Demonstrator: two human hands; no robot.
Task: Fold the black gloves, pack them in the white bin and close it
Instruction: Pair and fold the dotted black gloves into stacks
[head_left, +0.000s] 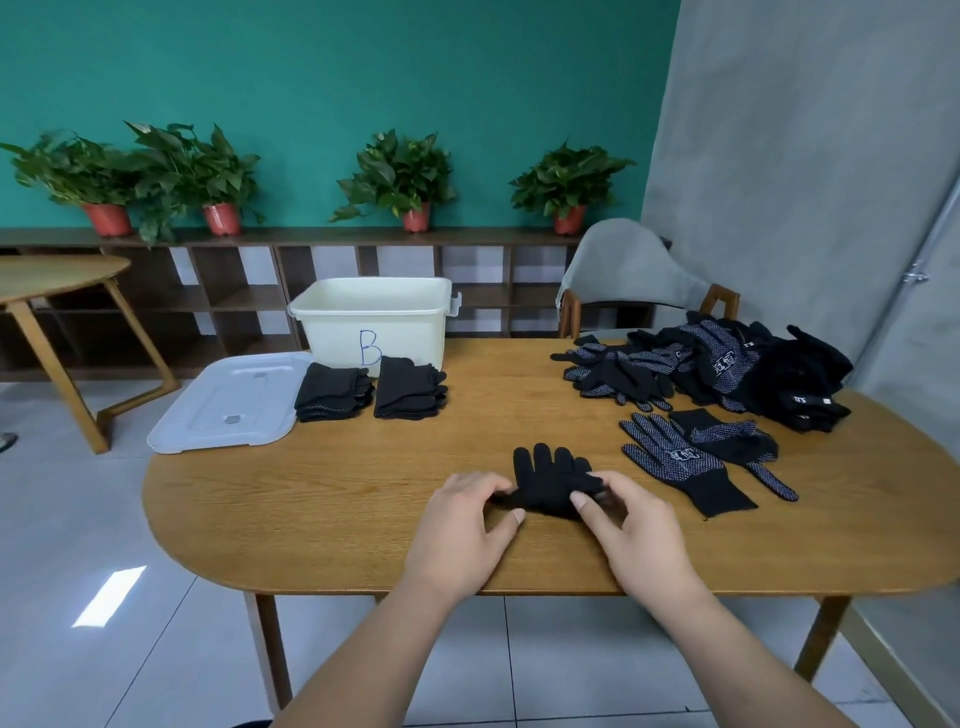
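A round-ended wooden table (332, 499) held everything. At the far side stood the white bin (371, 318), open on top, with a blue letter B drawn on its front. Its flat white lid (228, 402) lay beside it on the left, and two neat stacks of folded gloves (370, 389) sat right in front of the bin, between it and the hands. On the right lay a big messy pile of gloves (727, 364), soft and knitted, some with little white dots. Two more dotted gloves (685, 462) lay loose near the pile. A grey chair (628, 270) stood behind the table, and potted plants (397, 179) lined a shelf by the green wall. A plain black glove (550, 480) lay near the front edge, fingers pointing away. The left hand (460, 530) pinched its left edge with curled fingers, and the right hand (631, 535) pinched its right side.
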